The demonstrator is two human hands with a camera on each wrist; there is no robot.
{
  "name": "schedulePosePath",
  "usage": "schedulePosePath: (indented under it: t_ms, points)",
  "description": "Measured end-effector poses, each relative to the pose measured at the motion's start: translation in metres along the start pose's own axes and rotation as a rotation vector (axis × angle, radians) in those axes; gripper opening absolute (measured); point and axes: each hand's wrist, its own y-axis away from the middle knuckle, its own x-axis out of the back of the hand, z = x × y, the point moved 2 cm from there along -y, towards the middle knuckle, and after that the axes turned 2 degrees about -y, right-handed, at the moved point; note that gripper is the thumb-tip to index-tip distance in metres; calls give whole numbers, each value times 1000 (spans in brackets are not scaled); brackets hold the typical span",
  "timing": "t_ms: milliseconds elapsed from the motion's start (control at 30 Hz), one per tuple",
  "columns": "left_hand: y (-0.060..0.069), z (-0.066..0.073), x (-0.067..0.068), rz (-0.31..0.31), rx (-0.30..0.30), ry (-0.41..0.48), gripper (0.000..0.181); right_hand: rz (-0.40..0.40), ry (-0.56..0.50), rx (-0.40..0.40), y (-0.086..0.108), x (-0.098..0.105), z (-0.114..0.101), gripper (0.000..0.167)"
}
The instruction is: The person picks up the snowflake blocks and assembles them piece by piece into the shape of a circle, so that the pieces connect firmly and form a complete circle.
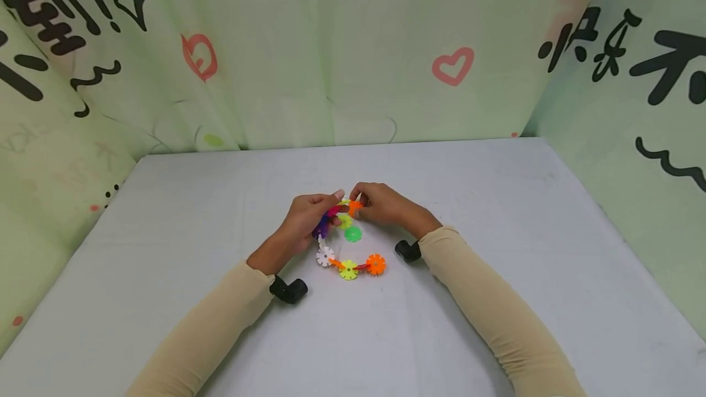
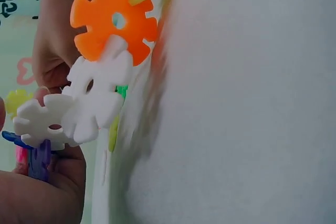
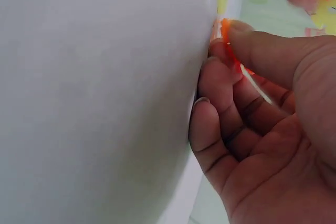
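- The chain of notched discs is at the middle of the white counter, between the person's hands; its near part bends round below the left hand;
- the left hand grips the chain around its purple piece and pink piece, thumb against fingers; the right hand pinches an orange disc between thumb and fingers, close to the left fingertips;
- done so far, judging by how it lies: purple, white, yellow and orange pieces link slot into slot, running down to a lower orange disc at the near end; that disc stands apart from the right hand, so the curve has a gap on its right side;
- the join between the two hands looks like the step in progress; what seems left is to seat the piece the right hand pinches, though this is a judgement;
- hard to make out: fingers cover the pieces between the hands; whether the green disc and the yellow disc above it are linked to the pinched piece cannot be told; the left wrist view cuts off the left hand, and the right wrist view shows the orange disc nearly edge-on.
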Motion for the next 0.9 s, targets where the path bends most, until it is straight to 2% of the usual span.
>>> schedulePosePath:
  t_ms: [100, 233, 533, 733, 900]
  points:
    - [0, 0, -1, -8, -14, -2, 44, 16, -4, 21, 4, 3, 1, 25]
    - [-1, 0, -1, -11, -18, -27, 44, 85, -28, 56, 9, 8, 1, 28]
    - [-2, 0, 0, -7, 30, -24, 44, 167, -234, 113, 16, 15, 1, 25]
    - [-3, 0, 0, -5, 52, -12, 44, 170, -359, 104, 19, 17, 0, 25]
    - [-4, -2, -1, 5, 60, 0, 42, 141, -390, 88, 20, 16, 0, 25]
